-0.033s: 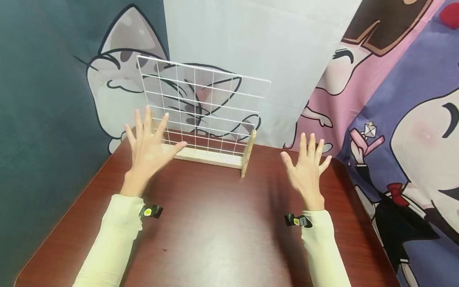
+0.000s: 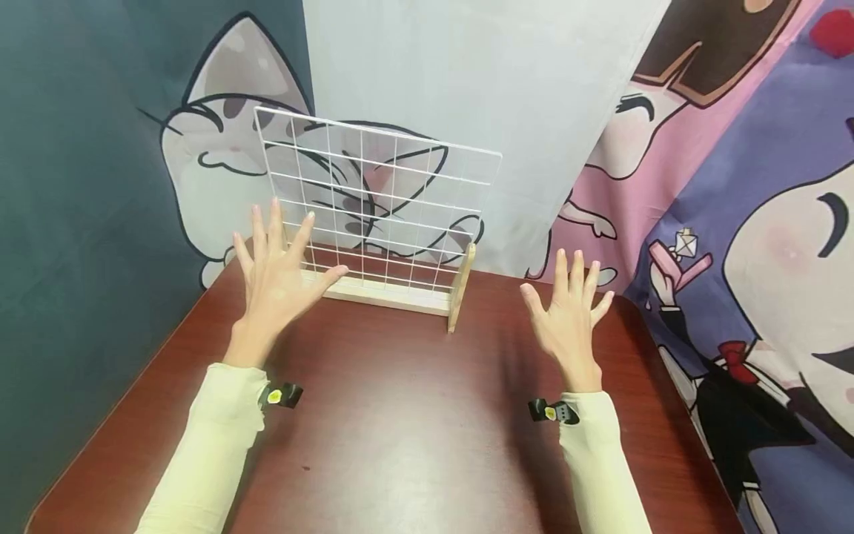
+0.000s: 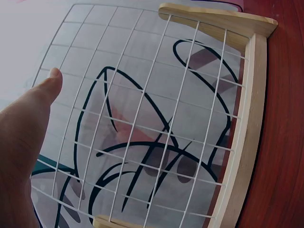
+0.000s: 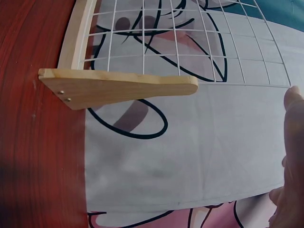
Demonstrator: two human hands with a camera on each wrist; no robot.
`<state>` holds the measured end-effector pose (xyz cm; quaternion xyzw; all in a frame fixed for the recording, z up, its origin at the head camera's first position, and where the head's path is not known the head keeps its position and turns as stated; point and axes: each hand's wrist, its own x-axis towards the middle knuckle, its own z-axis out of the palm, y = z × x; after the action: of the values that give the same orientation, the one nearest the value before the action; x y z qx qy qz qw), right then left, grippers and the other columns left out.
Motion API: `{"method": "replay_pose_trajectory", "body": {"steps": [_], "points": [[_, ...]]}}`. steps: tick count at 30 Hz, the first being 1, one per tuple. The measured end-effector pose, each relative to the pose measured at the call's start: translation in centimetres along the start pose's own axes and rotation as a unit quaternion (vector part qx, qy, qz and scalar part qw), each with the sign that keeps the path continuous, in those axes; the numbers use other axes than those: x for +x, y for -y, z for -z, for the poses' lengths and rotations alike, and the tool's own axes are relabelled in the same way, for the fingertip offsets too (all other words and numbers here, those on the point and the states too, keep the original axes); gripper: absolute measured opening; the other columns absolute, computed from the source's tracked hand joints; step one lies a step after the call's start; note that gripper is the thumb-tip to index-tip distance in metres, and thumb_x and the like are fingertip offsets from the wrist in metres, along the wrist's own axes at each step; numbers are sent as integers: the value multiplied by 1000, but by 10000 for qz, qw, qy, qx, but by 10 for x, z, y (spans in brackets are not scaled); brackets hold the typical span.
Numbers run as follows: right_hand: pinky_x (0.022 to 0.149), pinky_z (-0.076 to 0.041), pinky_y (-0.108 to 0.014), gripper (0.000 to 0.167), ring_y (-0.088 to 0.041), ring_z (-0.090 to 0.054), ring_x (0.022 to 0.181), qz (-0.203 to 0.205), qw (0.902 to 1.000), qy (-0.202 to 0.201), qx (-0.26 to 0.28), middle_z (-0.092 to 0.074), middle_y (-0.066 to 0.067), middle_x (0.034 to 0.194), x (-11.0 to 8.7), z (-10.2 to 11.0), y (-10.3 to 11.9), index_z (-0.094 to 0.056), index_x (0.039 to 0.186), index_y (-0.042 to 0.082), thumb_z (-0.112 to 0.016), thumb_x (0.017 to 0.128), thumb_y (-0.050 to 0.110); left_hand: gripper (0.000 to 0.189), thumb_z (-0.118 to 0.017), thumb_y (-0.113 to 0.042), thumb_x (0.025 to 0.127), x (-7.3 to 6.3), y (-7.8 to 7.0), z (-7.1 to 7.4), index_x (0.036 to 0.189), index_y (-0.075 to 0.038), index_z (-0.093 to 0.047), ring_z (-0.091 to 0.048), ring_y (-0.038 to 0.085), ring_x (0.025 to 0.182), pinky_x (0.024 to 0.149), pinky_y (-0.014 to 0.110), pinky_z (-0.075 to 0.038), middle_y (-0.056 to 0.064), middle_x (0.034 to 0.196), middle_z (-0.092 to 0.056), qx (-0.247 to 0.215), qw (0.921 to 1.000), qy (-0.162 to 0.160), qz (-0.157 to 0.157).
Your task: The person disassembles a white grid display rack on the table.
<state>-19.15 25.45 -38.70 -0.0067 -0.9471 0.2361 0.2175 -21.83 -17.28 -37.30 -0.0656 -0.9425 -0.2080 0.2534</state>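
A white wire grid panel stands upright in a pale wooden base toward the back of the table. My left hand is raised with fingers spread, overlapping the stand's left end in the head view and holding nothing. Well to the right of the stand, my right hand is also raised, fingers spread and nothing in it. The left thumb shows beside the grid in the left wrist view. In the right wrist view, part of the right hand lies at the edge, away from the wooden side support.
The reddish-brown table has wall hangings close behind it and along both sides. Printed cartoon cats show on the back cloth. A black strap device sits at the left wrist and another at the right.
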Motion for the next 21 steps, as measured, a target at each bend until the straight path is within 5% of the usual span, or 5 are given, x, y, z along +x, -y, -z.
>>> {"method": "replay_pose_trajectory", "body": {"steps": [17, 21], "points": [[116, 6, -71, 89, -32, 12, 156, 100, 9997, 51, 198, -4, -9, 170, 5, 2, 8, -10, 162, 24, -44, 93, 70, 94, -66, -68, 79, 2, 13, 9, 157, -29, -33, 7, 28, 157, 118, 69, 7, 4, 170, -1, -571, 9970, -523, 38], [118, 2, -69, 89, -32, 9, 157, 145, 9995, 11, 277, -6, -10, 170, 5, -2, 7, -12, 162, 23, -47, 93, 68, 95, -68, -67, 79, 2, 17, 8, 157, -27, -32, 5, 24, 158, 120, 65, 7, 1, 170, 0, -796, 9959, -423, 92]]}}
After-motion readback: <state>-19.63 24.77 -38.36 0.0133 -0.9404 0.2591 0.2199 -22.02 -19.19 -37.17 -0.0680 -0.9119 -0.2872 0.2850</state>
